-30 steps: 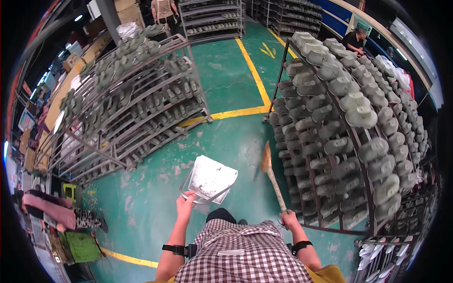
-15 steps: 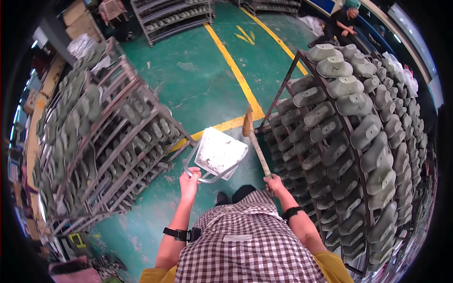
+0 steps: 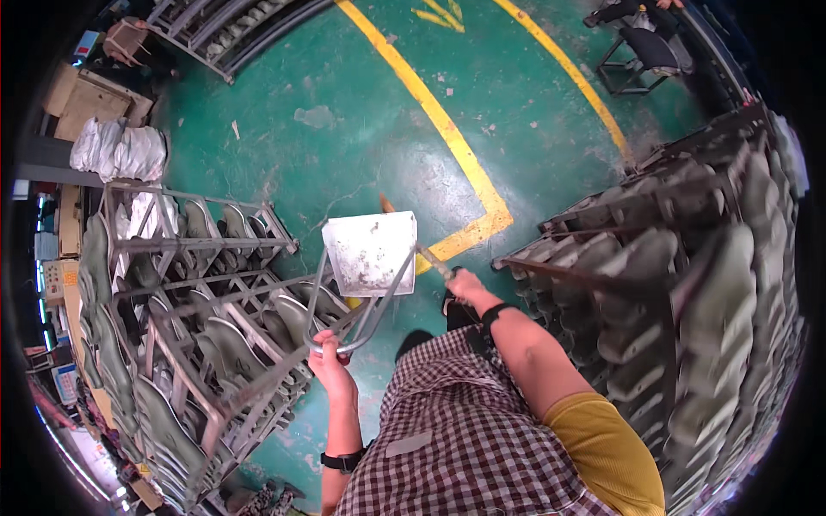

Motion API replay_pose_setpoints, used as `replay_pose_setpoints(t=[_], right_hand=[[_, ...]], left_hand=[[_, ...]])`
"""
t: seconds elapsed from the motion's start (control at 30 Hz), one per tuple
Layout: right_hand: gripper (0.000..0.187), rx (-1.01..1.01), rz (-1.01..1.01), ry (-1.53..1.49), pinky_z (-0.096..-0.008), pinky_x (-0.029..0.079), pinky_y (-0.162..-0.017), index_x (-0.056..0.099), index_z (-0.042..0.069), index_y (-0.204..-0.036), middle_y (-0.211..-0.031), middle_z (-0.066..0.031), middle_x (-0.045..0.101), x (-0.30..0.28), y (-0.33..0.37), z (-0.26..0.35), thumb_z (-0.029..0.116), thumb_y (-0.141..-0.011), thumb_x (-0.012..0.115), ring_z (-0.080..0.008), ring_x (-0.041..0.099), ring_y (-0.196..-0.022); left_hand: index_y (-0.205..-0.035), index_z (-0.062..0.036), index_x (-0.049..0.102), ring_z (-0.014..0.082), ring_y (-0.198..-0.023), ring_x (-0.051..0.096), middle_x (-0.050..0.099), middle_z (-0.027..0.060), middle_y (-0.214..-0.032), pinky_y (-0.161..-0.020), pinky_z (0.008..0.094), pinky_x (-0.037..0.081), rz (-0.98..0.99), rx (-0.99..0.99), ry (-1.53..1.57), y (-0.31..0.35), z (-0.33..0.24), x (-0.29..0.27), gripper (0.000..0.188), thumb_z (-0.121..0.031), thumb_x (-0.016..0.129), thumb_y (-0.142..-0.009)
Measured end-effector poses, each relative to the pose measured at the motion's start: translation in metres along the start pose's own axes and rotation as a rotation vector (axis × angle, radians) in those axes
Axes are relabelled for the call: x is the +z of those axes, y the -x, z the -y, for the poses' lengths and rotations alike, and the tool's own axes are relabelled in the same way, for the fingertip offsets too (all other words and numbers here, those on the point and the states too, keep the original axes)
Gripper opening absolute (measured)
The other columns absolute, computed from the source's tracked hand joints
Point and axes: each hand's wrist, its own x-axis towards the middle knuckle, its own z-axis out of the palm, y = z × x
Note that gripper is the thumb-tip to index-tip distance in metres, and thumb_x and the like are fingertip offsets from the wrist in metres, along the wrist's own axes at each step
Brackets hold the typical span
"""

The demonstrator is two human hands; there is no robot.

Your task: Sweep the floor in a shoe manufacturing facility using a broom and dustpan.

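Observation:
A scuffed white dustpan [image 3: 372, 249] with a bent metal tube handle hangs in front of me at the middle. My left hand [image 3: 331, 365] is closed round the end of that handle. In my right hand [image 3: 467, 288] is the wooden stick of a short broom [image 3: 436, 261], gripped to the right of the dustpan. The dustpan hides most of the broom; a brown tip shows just beyond its far edge. Neither hand touches the racks.
Metal racks of grey-green shoe-shaped pieces [image 3: 228, 344] stand close on the left, and another loaded rack [image 3: 714, 335] on the right. Yellow lines [image 3: 430, 103] mark the green floor [image 3: 284, 172]. A dark stool [image 3: 650, 52] stands far right, near a seated person. White sacks [image 3: 116, 150] are at the left.
I have turned and moved forward between the racks. The dustpan now covers most of the broom, which earlier stood apart to its right. Both hands keep their hold.

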Motion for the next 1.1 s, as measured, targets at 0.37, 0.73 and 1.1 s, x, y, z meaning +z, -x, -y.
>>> replay_pose_setpoints(t=[0.37,0.73,1.1], right_hand=[[0.027,0.339,-0.398,0.098,-0.0304,0.052,-0.063,0.063,0.013,-0.101,-0.086,-0.0058,0.067,-0.303,-0.114,0.046,0.026,-0.081,0.049,-0.0188,0.065,-0.063],[0.04,0.12,-0.264,-0.111,-0.0417,0.047,-0.082,0.052,0.022,-0.117,-0.101,-0.0184,0.061,-0.296,-0.128,0.168,0.035,-0.08,0.054,-0.0293,0.06,-0.095],[0.037,0.203,-0.326,0.18,-0.0402,0.046,-0.085,0.052,0.036,-0.118,-0.111,-0.0055,0.06,-0.477,-0.255,0.183,0.038,-0.081,0.047,-0.0234,0.059,-0.1]], left_hand=[[-0.086,-0.0119,0.057,0.0017,-0.049,0.038,0.042,-0.0064,-0.062,-0.039,0.0165,0.027,-0.197,-0.093,0.018,-0.197,-0.072,0.097,0.012,-0.022,0.056,-0.081],[-0.084,-0.0132,0.057,0.0022,-0.047,0.036,0.042,-0.0072,-0.062,-0.04,0.0172,0.025,-0.081,-0.119,-0.233,-0.349,-0.158,0.221,0.009,-0.021,0.058,-0.079],[-0.081,-0.0111,0.054,0.0058,-0.044,0.035,0.039,-0.0054,-0.06,-0.039,0.0212,0.027,0.082,0.065,-0.226,-0.391,-0.227,0.392,0.013,-0.024,0.058,-0.08]])
